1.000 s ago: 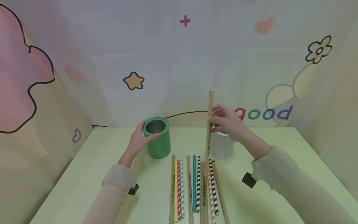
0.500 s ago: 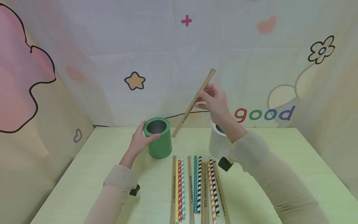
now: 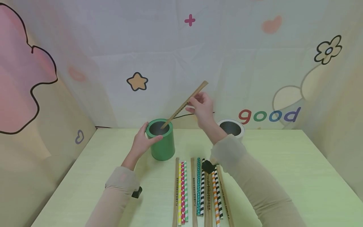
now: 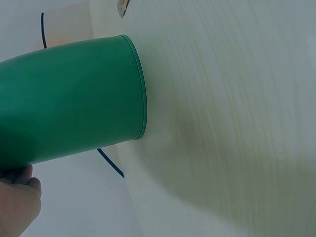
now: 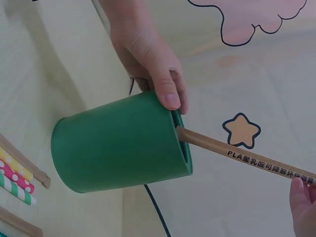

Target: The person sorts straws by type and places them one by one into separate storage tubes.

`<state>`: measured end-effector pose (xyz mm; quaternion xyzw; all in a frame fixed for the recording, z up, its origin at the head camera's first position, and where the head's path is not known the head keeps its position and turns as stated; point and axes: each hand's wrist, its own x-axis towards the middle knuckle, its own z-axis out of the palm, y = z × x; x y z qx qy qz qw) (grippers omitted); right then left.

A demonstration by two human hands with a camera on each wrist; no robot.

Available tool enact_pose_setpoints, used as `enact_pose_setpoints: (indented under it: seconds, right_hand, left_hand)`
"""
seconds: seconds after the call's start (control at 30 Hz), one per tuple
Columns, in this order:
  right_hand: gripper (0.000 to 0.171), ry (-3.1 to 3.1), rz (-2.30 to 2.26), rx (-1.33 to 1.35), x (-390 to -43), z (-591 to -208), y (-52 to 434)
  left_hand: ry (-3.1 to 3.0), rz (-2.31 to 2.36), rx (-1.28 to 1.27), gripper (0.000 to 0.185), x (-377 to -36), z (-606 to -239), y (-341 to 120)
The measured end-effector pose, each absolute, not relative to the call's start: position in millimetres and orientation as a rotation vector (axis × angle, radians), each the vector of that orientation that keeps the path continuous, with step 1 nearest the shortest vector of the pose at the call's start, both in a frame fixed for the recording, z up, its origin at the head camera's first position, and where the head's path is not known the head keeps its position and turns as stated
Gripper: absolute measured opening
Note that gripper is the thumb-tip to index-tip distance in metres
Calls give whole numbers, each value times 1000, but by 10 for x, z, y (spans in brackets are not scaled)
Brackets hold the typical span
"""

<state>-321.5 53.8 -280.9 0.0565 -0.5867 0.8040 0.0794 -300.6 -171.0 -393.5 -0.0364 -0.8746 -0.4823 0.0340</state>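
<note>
My right hand pinches a straw in a brown paper wrapper around its middle. The straw slants down to the left, its lower end inside the mouth of a green cup. With thumb and fingers at the rim, my left hand holds this cup upright on the table. In the right wrist view the wrapper carries dark printing, and its end enters the cup's opening. The left wrist view shows the green cup's side and part of a hand at its edge.
Several straws lie in a row at the table's front: brown-wrapped, yellow, pink dotted, teal dotted, and striped ones. A white cup stands behind my right forearm. A printed cloth hangs behind the table.
My right hand has lifted the wrapped straw from the row, carried it up and left, and lowered its end into the green cup. My left hand stays on the cup.
</note>
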Motion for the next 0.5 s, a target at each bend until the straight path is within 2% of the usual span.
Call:
enact_pose_setpoints:
  seconds: [0.17, 0.5]
  right_hand:
    - [4, -1918, 2346, 177, -3266, -3027, 396]
    - [16, -2179, 2188, 247, -3257, -3285, 228]
  left_hand:
    - [-2700, -1474, -111, 101, -3004, -3942, -1715]
    - [-2701, -1484, -79, 101, -3005, -3923, -1703]
